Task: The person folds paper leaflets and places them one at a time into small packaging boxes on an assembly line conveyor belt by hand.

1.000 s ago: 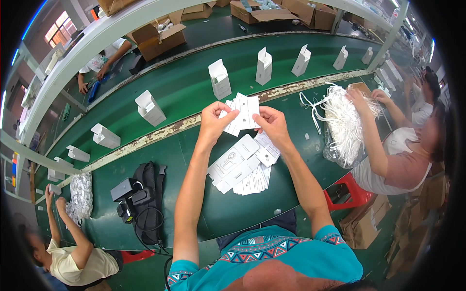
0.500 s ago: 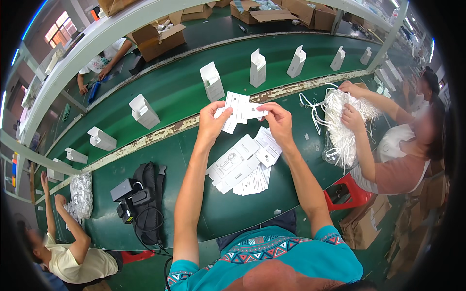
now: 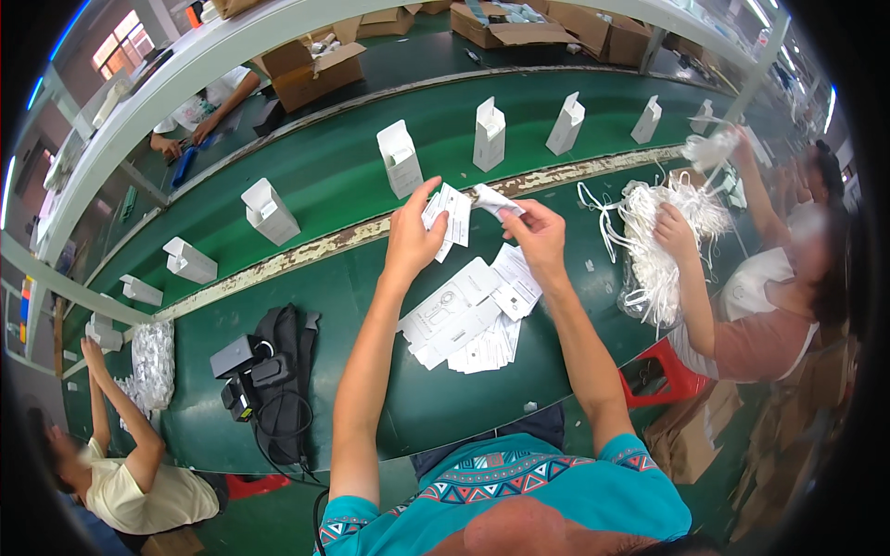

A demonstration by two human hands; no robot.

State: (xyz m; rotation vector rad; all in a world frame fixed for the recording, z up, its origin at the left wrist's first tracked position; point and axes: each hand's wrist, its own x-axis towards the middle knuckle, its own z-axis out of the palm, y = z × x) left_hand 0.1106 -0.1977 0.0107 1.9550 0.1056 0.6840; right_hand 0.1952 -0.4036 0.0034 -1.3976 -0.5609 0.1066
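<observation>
1. Left hand: grip closed on a small fan of white printed cards, held upright above the worktop.
2. Right hand: grip pinched on a single folded white slip, held just to the right of the left hand's cards; the two pieces sit close together, and whether they touch cannot be told.
3. Loose pile of white leaflets: lies flat on the dark green worktop directly below both grips, between the forearms. Sheets overlap, with larger ones to the left and narrow ones to the right. Judged progress: a few pieces are picked up and most of the pile is not yet handled.
4. Conveyor belt: a green curved strip beyond the grips, edged by a worn pale line.
5. White cartons: tall, narrow, top flaps open, standing in a spaced row along the belt above the grips; some at far left lie tipped over.
6. Brown cardboard boxes: open, on the far side of the belt, well apart from the grips.
7. Black device with strap and cables: on the worktop, lower left of the left grip.
8. Bundle of white cords: right of the right grip, handled by a neighbouring person.
9. Red stool: lower right, beside the worktop.
</observation>
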